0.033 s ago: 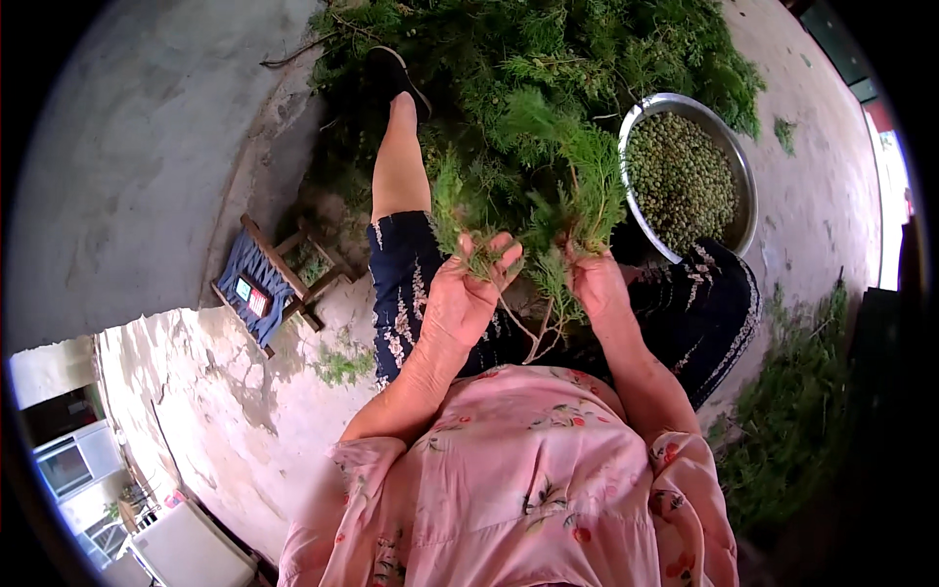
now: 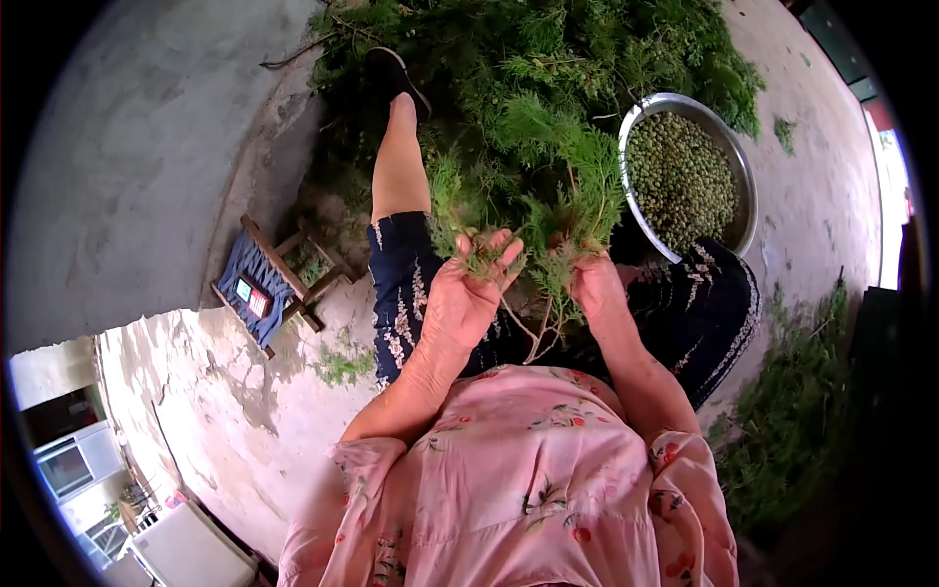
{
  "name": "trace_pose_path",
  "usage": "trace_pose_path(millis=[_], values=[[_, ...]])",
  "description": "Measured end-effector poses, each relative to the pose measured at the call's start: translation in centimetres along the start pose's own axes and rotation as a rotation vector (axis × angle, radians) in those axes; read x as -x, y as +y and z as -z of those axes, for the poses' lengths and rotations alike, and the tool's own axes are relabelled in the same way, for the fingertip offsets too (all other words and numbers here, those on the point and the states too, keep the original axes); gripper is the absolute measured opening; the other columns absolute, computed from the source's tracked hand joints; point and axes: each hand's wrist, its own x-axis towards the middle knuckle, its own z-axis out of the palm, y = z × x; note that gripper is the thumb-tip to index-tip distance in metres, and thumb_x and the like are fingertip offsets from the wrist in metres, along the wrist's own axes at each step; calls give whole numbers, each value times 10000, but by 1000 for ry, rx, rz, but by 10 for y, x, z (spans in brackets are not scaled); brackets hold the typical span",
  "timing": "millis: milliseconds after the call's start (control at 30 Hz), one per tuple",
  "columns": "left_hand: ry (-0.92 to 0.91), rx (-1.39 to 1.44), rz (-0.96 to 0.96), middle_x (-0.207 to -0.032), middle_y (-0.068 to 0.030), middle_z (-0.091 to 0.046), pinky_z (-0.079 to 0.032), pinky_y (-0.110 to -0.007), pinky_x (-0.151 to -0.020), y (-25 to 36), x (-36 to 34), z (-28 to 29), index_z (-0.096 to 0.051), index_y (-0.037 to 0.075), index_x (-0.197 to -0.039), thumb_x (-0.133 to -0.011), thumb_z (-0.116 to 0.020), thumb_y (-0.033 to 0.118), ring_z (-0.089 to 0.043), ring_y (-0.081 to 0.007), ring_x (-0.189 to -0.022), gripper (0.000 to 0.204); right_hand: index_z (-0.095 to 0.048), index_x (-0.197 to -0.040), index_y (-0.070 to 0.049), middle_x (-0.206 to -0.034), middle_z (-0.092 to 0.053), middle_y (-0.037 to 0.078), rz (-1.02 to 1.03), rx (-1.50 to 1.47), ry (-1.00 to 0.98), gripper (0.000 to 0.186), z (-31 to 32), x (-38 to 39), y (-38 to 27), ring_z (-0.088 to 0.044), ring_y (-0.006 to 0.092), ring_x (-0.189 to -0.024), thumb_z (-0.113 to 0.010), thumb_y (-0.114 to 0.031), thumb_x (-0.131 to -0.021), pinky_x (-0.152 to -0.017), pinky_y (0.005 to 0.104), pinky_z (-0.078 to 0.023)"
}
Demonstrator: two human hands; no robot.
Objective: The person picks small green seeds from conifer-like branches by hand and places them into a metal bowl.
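Note:
A forked evergreen branch [image 2: 533,333] with feathery green sprigs is between my two hands above my lap. My left hand [image 2: 469,289] is turned palm up, its curled fingers on a sprig of foliage at the branch's left part. My right hand [image 2: 597,284] grips the branch's right part, fingertips partly hidden by leaves. Just right of the hands and a little beyond them, a large round metal basin [image 2: 655,103] holds several small green round cones or berries [image 2: 685,176].
Cut evergreen boughs [image 2: 548,49] are heaped beyond my legs, and more greenery [image 2: 782,411] lies at the right. A low wooden stool [image 2: 249,264] with woven straps, a small device [image 2: 252,293] on it, stands at left beside a concrete ledge [image 2: 147,166]. A white appliance [image 2: 191,548] is at lower left.

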Motion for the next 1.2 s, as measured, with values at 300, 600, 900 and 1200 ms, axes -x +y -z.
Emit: trace_pose_path(millis=[300,600,900,1200], values=[[-101,58,59,-1040,-199,-577,-477,-368,-738,4,6,-13,-558,58,-872,-886,-490,267,-596,-266,-768,220,-466,-1149,-20,-1051,-566,131,-149,-29,-23,267,-14,3,4,-570,234,-911,-366,-115,-920,-770,334,-505],[-93,-622,-319,-888,-163,-634,-397,-238,-490,11,14,-40,-518,29,-776,-875,-519,236,-488,-132,-521,230,-553,-971,-9,-836,-591,90,-181,695,205,181,10,-1,-2,-578,185,-601,-519,12,-795,-548,279,-487],[-73,-998,-332,-795,-55,-639,-407,-198,-495,-3,12,-50,-555,42,-1009,-894,-500,330,-499,-66,-547,315,-624,-858,-27,-736,-601,51,894,1130,-113,176,-99,65,-75,-554,109,-620,-662,43,-701,-540,207,-431],[-114,-1720,-523,-772,-169,-579,-448,-359,-604,-13,4,-44,-566,22,-886,-872,-521,192,-552,-343,-693,176,-597,-1026,-40,-697,-541,82,953,1080,-209,311,-96,61,-56,-524,177,-608,-655,6,-724,-548,257,-431]])
